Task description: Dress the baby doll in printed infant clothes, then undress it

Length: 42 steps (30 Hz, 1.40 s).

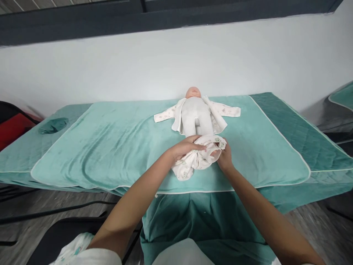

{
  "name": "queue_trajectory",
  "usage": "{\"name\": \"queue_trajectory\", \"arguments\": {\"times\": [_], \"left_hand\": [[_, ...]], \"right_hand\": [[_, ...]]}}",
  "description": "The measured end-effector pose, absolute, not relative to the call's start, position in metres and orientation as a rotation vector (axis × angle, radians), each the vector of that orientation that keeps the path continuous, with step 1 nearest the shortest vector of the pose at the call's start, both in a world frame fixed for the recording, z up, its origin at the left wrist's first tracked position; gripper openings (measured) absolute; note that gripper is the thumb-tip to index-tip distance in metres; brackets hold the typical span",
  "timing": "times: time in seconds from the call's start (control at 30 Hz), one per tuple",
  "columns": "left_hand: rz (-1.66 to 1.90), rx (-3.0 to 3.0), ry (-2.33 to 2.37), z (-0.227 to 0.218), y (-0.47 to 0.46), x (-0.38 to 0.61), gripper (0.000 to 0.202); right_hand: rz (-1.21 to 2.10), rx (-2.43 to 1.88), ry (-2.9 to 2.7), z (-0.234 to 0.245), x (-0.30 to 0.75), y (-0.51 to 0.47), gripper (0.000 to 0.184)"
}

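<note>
My left hand (185, 148) grips the left side of a pair of white printed baby pants (184, 171), its thumb lying over the cloth. My right hand (225, 158) is closed on the right side, next to a round opening; some of its fingers are hidden by the fabric. The pants are bunched up just below the feet of a baby doll (196, 110). The doll lies on its back, head toward the wall, with a pale cloth body. A white printed baby jacket (165, 113) is spread open around it, sleeves stretched out to both sides.
A light green blanket (116, 147) with white piping covers the padded bed (300, 136). A face hole (53, 126) is at the bed's left end. The white wall (138, 66) stands behind. A black chair (66, 235) with printed cloth is at lower left.
</note>
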State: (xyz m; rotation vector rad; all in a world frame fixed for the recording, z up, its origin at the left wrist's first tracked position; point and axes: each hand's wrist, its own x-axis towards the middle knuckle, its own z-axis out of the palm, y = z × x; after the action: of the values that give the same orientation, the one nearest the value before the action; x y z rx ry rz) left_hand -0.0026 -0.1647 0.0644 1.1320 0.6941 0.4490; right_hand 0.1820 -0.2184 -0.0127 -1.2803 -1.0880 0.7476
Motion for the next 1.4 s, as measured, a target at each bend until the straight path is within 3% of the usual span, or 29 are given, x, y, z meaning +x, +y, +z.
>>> {"name": "queue_trajectory", "arguments": {"times": [0.13,0.43,0.57,0.8,1.1,1.27,1.4], "left_hand": [[0.524,1.122,0.667,0.061,-0.157,-0.003,0.062],[0.814,1.641,0.874,0.061,-0.131,0.023,0.034],[0.821,1.601,0.9,0.062,-0.126,0.021,0.026],[0.661,1.105,0.702,0.062,-0.123,-0.008,0.04],[0.868,0.898,0.568,0.05,-0.119,-0.009,0.034],[0.86,0.938,0.604,0.069,-0.127,0.002,0.033],[0.792,1.094,0.667,0.08,-0.128,-0.005,0.032]], "right_hand": [[0.673,-1.308,-1.04,-0.013,0.181,-0.208,0.021],[0.559,-1.314,-0.987,-0.015,0.189,-0.179,0.026],[0.621,-1.239,-0.999,-0.018,0.197,-0.172,0.03],[0.91,-1.264,-1.215,-0.011,0.223,-0.175,0.031],[1.27,-1.105,-1.663,0.057,0.241,-0.182,0.06],[1.027,-1.305,-1.784,0.09,0.202,-0.175,0.042],[1.037,-1.443,-1.818,0.1,0.181,-0.166,0.041]]}}
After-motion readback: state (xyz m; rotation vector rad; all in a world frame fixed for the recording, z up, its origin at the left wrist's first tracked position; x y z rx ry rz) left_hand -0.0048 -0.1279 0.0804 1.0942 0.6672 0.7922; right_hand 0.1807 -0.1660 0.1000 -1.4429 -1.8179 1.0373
